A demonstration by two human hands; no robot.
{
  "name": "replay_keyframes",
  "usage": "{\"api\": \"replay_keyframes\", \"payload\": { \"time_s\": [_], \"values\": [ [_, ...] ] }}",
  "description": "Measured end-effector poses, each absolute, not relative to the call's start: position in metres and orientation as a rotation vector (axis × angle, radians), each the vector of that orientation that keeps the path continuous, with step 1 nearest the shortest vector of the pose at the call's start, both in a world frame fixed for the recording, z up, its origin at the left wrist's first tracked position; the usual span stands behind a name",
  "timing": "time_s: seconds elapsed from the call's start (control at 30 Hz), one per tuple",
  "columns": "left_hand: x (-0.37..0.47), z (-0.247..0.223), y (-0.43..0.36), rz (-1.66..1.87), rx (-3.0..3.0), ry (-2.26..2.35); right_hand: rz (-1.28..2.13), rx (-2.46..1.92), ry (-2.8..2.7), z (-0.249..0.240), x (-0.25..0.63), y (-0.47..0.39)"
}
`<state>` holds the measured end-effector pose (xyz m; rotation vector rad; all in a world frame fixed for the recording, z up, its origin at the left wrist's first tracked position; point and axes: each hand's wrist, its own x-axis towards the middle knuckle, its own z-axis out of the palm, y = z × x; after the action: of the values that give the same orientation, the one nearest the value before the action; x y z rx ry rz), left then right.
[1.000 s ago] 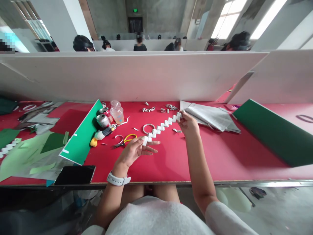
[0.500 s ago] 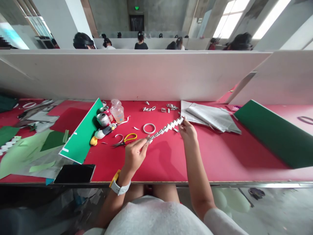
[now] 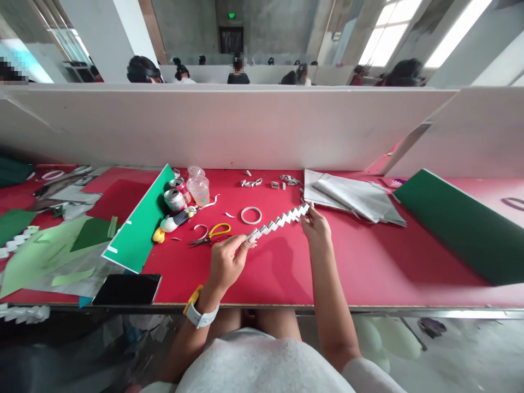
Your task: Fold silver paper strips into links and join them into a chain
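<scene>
Toward the left of the red table (image 3: 266,286) stands a green board (image 3: 141,224); rightward lie yellow-handled scissors (image 3: 209,237), then the left hand (image 3: 227,261) pinching a white zigzag chain (image 3: 280,221), which slants above the table to the right hand (image 3: 318,226), pinching its other end.

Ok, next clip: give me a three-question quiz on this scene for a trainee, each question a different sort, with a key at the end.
1. True or false: the left hand and the right hand each hold an end of the white zigzag chain.
2. Which of these lies closest to the chain? a) phone b) white ring c) drink can
3. Fill in the colour: the scissors have ____ handles.

Key: 1. True. 2. b. 3. Yellow.
</scene>
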<state>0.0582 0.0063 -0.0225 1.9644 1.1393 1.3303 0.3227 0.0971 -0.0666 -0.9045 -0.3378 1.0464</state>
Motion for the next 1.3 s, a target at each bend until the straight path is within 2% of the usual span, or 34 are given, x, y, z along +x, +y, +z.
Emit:
{"api": "replay_keyframes", "payload": {
  "time_s": [0.17,0.37,0.47,0.53,0.57,0.77,1.03,1.3],
  "values": [
    [0.052,-0.030,0.017,1.368,1.503,1.150,1.048,-0.858,-0.294,-0.069,0.318,0.068],
    [0.034,-0.044,0.033,1.437,1.170,1.202,1.012,-1.021,-0.633,-0.092,0.323,0.033],
    [0.031,-0.055,0.035,1.376,1.167,1.195,0.788,-1.325,-0.940,-0.103,0.319,0.026],
    [0.035,-0.063,0.033,1.262,1.253,1.149,0.573,-1.375,-1.160,-0.100,0.306,0.024],
    [0.038,-0.067,0.031,1.189,1.313,1.118,0.572,-1.347,-1.277,-0.095,0.296,0.024],
    [0.052,-0.082,0.026,1.008,1.516,1.073,1.168,-1.098,-1.807,-0.063,0.224,0.027],
    [0.042,-0.101,0.040,0.980,1.409,1.095,1.348,-1.130,-1.783,-0.094,0.207,0.044],
    [0.022,-0.110,0.088,1.234,1.326,1.125,1.596,-1.309,-1.691,-0.120,0.263,0.052]
  ]
}}
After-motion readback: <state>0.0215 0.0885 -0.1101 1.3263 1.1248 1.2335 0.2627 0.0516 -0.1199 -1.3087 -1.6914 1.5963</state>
